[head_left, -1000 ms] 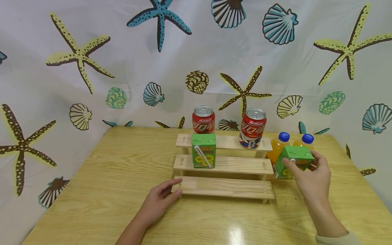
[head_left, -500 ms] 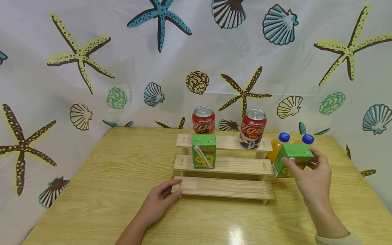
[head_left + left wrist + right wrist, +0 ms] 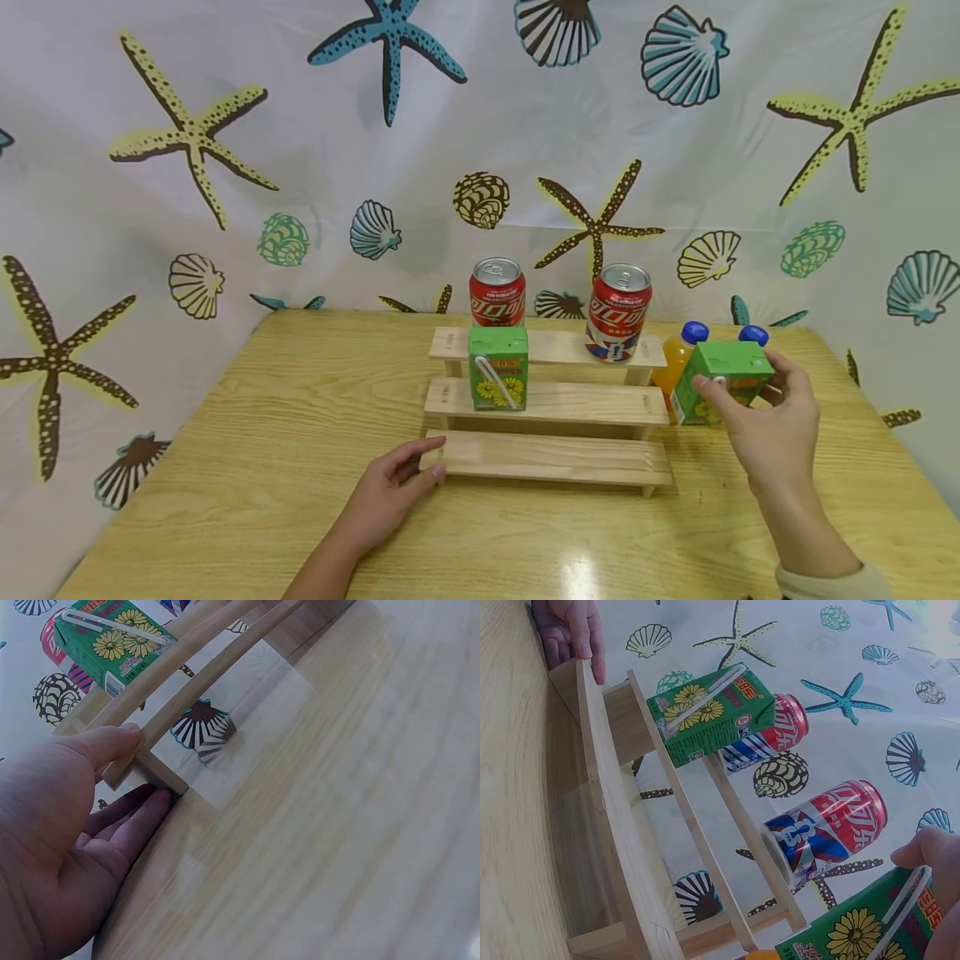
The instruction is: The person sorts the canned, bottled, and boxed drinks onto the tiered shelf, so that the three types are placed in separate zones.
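A three-step wooden display rack [image 3: 547,456] stands on the table. My left hand [image 3: 388,493] grips the left end of its lowest step; in the left wrist view the thumb [image 3: 112,742] presses that board while the fingers lie against the leg below. Off the rack's right end, my right hand [image 3: 776,429] holds a green drink carton [image 3: 727,357], thumb on the near face and fingers at the far right side. This carton is tilted and has a straw on its front. A matching green drink carton [image 3: 498,342] stands upright at the left of the middle step.
Two red cola cans, a left one [image 3: 497,302] and a right one [image 3: 619,310], stand on the top step. Behind the held carton are two orange drink bottles with blue caps, one [image 3: 672,364] partly hidden, the other mostly. A patterned cloth [image 3: 315,158] hangs behind the table.
My right hand has lifted the carton slightly and shifted it a little right, covering more of the right bottle. The left hand keeps its place on the rack.
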Available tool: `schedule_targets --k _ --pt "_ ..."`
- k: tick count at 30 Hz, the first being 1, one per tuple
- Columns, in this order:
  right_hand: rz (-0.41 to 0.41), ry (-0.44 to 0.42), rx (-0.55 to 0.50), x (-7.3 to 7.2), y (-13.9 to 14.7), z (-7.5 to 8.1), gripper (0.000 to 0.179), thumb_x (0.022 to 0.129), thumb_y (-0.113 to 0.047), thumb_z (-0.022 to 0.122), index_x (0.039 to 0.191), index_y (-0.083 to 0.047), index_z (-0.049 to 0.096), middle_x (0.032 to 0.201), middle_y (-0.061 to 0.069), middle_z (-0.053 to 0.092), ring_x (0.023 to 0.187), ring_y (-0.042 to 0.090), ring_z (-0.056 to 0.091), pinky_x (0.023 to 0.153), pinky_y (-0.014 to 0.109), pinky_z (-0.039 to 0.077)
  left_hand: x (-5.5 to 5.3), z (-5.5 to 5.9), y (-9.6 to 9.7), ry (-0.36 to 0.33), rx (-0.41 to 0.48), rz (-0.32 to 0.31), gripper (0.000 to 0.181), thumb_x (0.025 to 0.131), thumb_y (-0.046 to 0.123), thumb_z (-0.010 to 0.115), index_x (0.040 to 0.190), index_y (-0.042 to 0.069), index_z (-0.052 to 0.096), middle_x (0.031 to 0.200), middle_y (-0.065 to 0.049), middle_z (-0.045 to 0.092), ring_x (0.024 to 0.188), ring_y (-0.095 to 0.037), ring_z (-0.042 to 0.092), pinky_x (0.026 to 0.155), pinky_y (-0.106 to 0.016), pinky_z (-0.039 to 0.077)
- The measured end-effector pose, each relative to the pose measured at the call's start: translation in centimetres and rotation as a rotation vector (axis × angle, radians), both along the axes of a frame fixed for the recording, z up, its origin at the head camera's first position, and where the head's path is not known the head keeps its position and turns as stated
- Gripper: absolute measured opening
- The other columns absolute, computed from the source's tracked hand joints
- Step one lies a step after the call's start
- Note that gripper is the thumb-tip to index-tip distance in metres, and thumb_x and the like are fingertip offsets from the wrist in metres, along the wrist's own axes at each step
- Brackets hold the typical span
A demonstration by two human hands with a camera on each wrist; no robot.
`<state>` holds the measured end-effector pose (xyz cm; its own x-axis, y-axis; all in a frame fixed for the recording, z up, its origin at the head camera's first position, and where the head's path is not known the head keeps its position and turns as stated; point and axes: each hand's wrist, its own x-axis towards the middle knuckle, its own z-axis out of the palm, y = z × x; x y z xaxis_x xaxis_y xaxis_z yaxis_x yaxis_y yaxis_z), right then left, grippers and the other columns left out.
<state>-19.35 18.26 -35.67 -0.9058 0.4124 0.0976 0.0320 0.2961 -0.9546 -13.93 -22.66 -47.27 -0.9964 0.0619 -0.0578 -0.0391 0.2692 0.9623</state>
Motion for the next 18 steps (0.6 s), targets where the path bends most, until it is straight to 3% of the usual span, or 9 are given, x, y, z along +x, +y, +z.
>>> schedule_targets --k 18 --pt "0.068 0.007 -0.016 0.3 -1.5 0.6 0.082 0.083 -0.024 0.084 0.151 -0.013 0.039 0.124 -0.007 0.048 0.106 0.008 0.049 0.072 0.009 0.056 0.1 0.3 0.1 0.001 0.004 0.001 0.044 0.093 0.039 0.07 0.134 0.025 0.063 0.152 -0.003 0.048 0.146 -0.024 0.038 0.121 -0.045 0.033"
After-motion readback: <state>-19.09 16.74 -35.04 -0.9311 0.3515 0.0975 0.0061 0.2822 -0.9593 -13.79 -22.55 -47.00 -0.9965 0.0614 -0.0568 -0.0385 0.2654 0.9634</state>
